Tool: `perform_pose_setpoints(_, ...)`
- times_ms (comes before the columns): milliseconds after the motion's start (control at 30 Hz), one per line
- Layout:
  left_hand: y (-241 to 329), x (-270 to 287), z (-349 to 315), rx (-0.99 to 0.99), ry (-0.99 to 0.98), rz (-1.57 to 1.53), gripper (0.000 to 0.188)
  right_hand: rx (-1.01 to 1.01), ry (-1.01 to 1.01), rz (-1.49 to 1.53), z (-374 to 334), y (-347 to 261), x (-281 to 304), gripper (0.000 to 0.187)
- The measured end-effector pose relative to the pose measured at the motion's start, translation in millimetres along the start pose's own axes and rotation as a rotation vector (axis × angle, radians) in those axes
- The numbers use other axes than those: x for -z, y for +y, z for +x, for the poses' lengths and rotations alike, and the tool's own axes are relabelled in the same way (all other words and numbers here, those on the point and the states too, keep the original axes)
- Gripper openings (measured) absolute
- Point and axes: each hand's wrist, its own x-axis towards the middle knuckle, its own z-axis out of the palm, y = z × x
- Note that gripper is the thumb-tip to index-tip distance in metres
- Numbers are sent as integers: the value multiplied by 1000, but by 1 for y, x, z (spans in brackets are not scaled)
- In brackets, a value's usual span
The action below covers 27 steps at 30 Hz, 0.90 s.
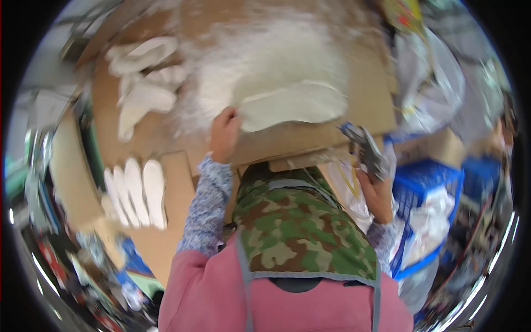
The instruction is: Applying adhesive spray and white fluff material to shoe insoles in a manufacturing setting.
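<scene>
One white insole flat at the cardboard-covered desk's near edge, pinned at its left end by left hand; right grip closed around one spray gun off the edge; four insoles lined up left, bare cardboard between.

White insole, camouflage apron, blue crate, pink top.
</scene>
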Motion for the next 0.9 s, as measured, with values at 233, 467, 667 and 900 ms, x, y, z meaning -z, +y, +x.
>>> perform_pose_setpoints(233,81,38,-79,-29,201,-853,28,-52,-113,154,2,4,34,48)
perform_pose_setpoints(467,12,122,-198,-47,627,-819,31,-10,-346,174,35,-31,5,48)
perform_pose_setpoints(667,-130,153,-287,119,926,-754,32,16,-411,135,39,-60,-31,43)
perform_pose_setpoints(900,-176,141,-297,446,1196,78,18,-24,-436,118,40,-70,-52,38)
